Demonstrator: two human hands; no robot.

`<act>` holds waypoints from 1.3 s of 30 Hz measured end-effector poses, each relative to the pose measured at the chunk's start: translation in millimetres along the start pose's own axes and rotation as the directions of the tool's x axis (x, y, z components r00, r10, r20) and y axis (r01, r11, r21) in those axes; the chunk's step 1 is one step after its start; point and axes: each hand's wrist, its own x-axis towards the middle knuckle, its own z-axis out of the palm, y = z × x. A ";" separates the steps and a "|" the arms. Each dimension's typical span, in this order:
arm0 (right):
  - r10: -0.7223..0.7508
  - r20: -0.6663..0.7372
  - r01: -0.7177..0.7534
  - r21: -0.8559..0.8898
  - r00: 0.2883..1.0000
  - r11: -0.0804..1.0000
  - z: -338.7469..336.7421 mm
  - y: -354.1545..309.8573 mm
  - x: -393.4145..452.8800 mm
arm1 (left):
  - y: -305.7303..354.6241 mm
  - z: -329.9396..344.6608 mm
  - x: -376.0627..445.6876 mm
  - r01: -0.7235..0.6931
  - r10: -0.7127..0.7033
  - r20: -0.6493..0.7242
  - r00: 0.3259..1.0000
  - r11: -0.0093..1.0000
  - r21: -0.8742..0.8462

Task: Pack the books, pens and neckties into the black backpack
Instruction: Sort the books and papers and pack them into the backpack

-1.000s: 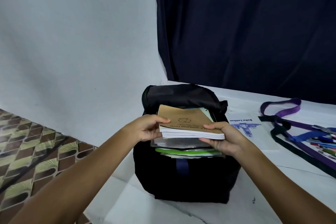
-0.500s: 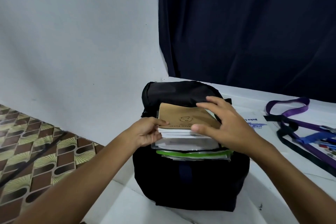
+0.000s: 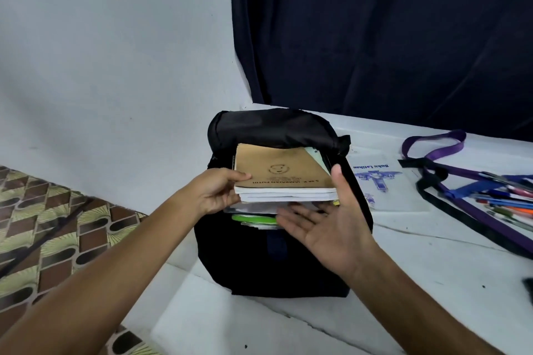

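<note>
The black backpack (image 3: 259, 262) stands open on the white table, with a stack of books sticking out of its mouth. A brown-covered book (image 3: 281, 171) lies on top of the stack. My left hand (image 3: 215, 191) grips the stack's left near corner, thumb on the brown cover. My right hand (image 3: 326, 222) is palm up with straight fingers under the stack's right near edge, thumb raised beside it. A white book with blue print (image 3: 377, 178) lies right of the backpack. Purple and black neckties (image 3: 444, 158) and several pens (image 3: 507, 201) lie at the far right.
The backpack stands near the table's left edge (image 3: 173, 300), with a patterned floor (image 3: 37, 227) below. A white wall and a dark curtain (image 3: 375, 31) rise behind the table. A small dark object (image 3: 528, 282) shows at the right frame edge.
My right hand has come off the top of the brown book and turned palm up below the stack's right near edge. My left hand keeps its grip on the left corner.
</note>
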 end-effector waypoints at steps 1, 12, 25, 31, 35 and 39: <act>0.015 0.036 -0.015 0.009 0.999 1.000 5.1 4.7 0.6 | -0.9 1.5 -1.0 -0.006 0.007 -0.001 1.000 0.999 0.047; -0.026 -0.053 0.027 0.023 0.998 0.999 13.1 27.5 17.8 | 44.6 -0.4 -5.0 -0.090 0.696 -0.013 0.718 0.112 0.990; -0.036 -0.062 0.041 0.084 0.997 0.996 24.2 30.0 27.7 | 80.5 17.9 115.3 -0.199 0.473 0.319 0.821 -0.287 0.937; -0.009 -0.097 0.019 0.099 0.995 0.995 27.0 23.6 42.3 | 104.0 19.3 119.5 -0.325 0.488 0.383 0.784 -0.202 0.924; -0.019 -0.119 0.030 0.090 0.993 0.996 35.2 20.7 56.5 | 120.7 27.7 115.3 -0.367 0.499 0.440 0.747 -0.242 0.898; -0.025 -0.107 0.030 0.051 0.994 0.998 41.8 15.5 77.3 | 133.6 37.9 108.5 -0.388 0.510 0.475 0.717 -0.274 0.880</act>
